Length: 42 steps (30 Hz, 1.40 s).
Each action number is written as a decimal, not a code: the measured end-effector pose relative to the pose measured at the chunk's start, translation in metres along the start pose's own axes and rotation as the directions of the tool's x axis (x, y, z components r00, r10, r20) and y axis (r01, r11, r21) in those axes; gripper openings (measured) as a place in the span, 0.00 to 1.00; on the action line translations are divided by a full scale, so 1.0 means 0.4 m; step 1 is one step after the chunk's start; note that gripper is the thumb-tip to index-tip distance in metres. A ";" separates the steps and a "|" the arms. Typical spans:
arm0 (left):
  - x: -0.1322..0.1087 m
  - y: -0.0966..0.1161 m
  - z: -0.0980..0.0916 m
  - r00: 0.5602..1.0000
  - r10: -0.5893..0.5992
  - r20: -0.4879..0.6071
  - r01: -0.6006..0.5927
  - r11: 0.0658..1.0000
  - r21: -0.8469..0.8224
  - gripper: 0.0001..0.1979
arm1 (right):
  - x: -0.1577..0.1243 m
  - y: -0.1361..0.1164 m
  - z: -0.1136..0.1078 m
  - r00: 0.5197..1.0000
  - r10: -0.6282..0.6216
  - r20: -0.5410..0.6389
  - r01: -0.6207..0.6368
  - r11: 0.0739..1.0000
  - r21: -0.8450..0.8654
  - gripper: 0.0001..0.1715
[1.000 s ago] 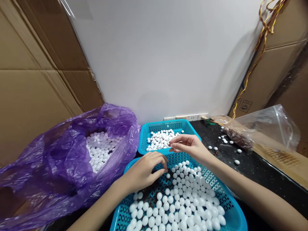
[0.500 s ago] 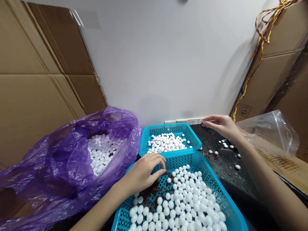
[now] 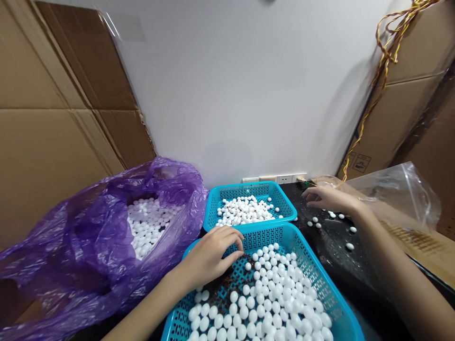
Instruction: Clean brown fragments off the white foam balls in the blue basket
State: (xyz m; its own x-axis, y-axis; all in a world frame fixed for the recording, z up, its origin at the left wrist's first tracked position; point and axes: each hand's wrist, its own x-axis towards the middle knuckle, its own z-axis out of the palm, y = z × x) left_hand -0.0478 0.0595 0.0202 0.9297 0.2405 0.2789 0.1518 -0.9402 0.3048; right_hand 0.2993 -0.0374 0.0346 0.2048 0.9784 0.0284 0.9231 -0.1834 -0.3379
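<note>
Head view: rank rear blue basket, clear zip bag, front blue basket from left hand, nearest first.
1. Front blue basket: directly under the left hand.
2. Rear blue basket: ahead, beyond the front basket.
3. Clear zip bag: far right, past the rear basket.

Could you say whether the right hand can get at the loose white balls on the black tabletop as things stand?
Probably yes: the right hand hovers just above the loose balls, nothing between them.

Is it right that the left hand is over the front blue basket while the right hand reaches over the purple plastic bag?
No: the head view shows the right hand over the black tabletop, not the bag; the left hand is over the front blue basket.
</note>
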 end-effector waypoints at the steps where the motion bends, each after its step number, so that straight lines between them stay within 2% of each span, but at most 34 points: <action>1: 0.000 0.000 0.001 1.000 0.006 -0.003 -0.006 1.000 0.001 0.03 | -0.009 -0.019 -0.009 0.998 -0.040 -0.049 0.041 0.999 0.023 0.15; 3: -0.001 0.001 0.003 1.000 0.014 -0.006 -0.013 1.000 0.007 0.03 | -0.029 -0.069 -0.021 0.985 -0.137 -0.105 0.148 0.983 0.105 0.14; 7: -0.001 0.005 0.008 1.000 0.003 0.005 -0.003 1.000 0.018 0.03 | -0.070 -0.197 0.005 0.926 -0.376 -0.026 0.374 0.909 0.183 0.13; 10: -0.001 0.005 0.012 1.000 -0.013 0.016 0.012 1.000 0.025 0.01 | -0.087 -0.276 0.059 0.840 -0.520 0.156 0.508 0.854 0.111 0.11; 13: -0.001 0.005 0.015 1.000 -0.001 0.022 0.000 0.999 0.037 0.01 | -0.089 -0.314 0.114 0.831 -0.519 0.198 0.535 0.845 -0.031 0.11; 17: -0.005 0.009 0.016 0.999 0.019 0.046 -0.021 0.998 0.059 0.01 | -0.077 -0.325 0.168 0.827 -0.529 0.191 0.551 0.830 -0.086 0.08; 22: -0.008 0.016 0.018 0.996 -0.014 0.093 0.004 0.994 0.108 0.02 | -0.069 -0.332 0.201 0.772 -0.614 0.166 0.615 0.787 0.053 0.09; 27: -0.006 0.013 0.022 0.988 0.008 0.157 -0.024 0.995 0.102 0.02 | -0.068 -0.327 0.212 0.753 -0.627 0.198 0.600 0.779 0.183 0.09; 31: -0.006 0.014 0.022 0.984 0.025 0.177 -0.043 0.994 0.100 0.02 | -0.064 -0.317 0.219 0.747 -0.627 0.221 0.594 0.779 0.201 0.09; 38: -0.008 0.010 0.025 0.984 0.066 0.166 -0.083 0.992 0.097 0.02 | -0.061 -0.314 0.223 0.736 -0.643 0.211 0.608 0.765 0.212 0.10; 42: -0.008 0.011 0.024 0.985 0.129 0.116 -0.136 0.989 0.055 0.02 | -0.062 -0.312 0.222 0.723 -0.667 0.181 0.620 0.742 0.255 0.06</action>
State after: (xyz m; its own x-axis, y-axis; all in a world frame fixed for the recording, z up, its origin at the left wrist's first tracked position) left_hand -0.0468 0.0524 0.0121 0.9742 0.0877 0.2080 0.0423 -0.9761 0.2134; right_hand 0.1500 -0.0305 -0.0073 -0.5262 0.8470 0.0758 0.7288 0.4951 -0.4729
